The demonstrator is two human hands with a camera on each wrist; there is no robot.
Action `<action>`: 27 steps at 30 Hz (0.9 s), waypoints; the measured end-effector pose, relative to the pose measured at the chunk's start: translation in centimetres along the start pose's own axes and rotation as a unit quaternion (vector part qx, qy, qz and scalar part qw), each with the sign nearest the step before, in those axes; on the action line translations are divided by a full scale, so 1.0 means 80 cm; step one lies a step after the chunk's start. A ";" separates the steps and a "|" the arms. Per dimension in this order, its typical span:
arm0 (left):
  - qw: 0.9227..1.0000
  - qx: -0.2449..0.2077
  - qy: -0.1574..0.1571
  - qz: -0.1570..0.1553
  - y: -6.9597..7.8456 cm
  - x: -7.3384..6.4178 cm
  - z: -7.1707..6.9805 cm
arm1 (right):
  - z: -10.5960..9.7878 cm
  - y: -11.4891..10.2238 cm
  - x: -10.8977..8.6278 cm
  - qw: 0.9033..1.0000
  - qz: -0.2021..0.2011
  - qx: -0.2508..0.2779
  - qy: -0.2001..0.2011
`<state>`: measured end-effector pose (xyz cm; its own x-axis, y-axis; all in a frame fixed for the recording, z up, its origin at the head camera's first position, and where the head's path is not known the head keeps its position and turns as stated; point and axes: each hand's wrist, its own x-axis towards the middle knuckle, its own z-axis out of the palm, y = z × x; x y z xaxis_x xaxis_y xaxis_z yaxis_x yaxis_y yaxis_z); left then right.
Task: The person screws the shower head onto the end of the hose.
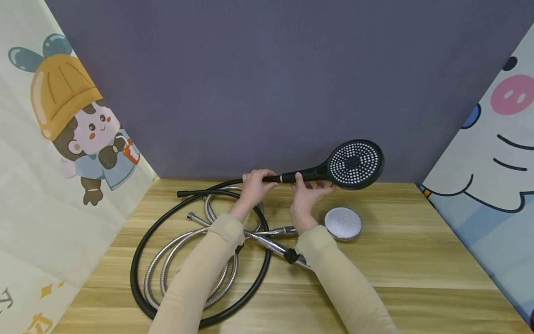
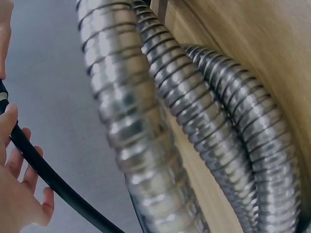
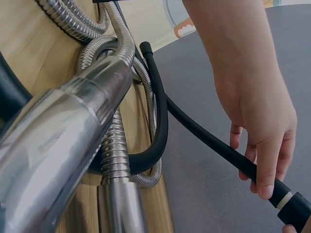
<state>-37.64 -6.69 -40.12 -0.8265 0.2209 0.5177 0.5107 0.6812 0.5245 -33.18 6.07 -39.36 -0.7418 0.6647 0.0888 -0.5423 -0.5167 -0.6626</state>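
Observation:
A black shower head (image 1: pixel 320 172) with a round face of pale nozzles is held up near the grey wall, its face toward me. My right hand (image 1: pixel 306 200) holds its handle, thumb on the near side and the other fingers beneath. To the left, my left hand (image 1: pixel 252 186) pinches the end of the black hose (image 3: pixel 209 138) close to the pale ring (image 3: pixel 285 200) where hose and handle meet. From there the hose loops widely over the table. The left wrist view shows the left hand's fingers around the hose; only a sliver of the right hand (image 2: pixel 4 39) appears there.
Coiled silver metal hoses (image 1: pixel 167 260) lie inside the black loop on the wooden table (image 1: pixel 417 260). A silver shower head (image 1: pixel 343 223) rests right of my right hand. Another silver handle (image 1: pixel 267 242) bears a black tie (image 1: pixel 290 255). The grey wall (image 1: pixel 267 93) stands behind.

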 end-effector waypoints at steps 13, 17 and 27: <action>0.999 -0.009 0.021 -0.025 0.005 -0.001 0.006 | 0.000 0.002 -0.004 1.000 0.003 0.012 0.007; 0.999 -0.011 0.011 -0.037 0.007 0.001 0.009 | 0.000 0.002 -0.003 1.000 0.001 0.016 0.011; 0.998 -0.039 -0.049 -0.026 0.011 0.002 0.000 | -0.002 0.004 0.004 1.000 -0.011 0.029 -0.007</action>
<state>-37.35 -6.04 -39.56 -0.8692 0.2563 0.4227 0.4808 0.6376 0.6019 -33.55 6.18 -39.66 -0.7342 0.6694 0.1133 -0.5802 -0.5320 -0.6167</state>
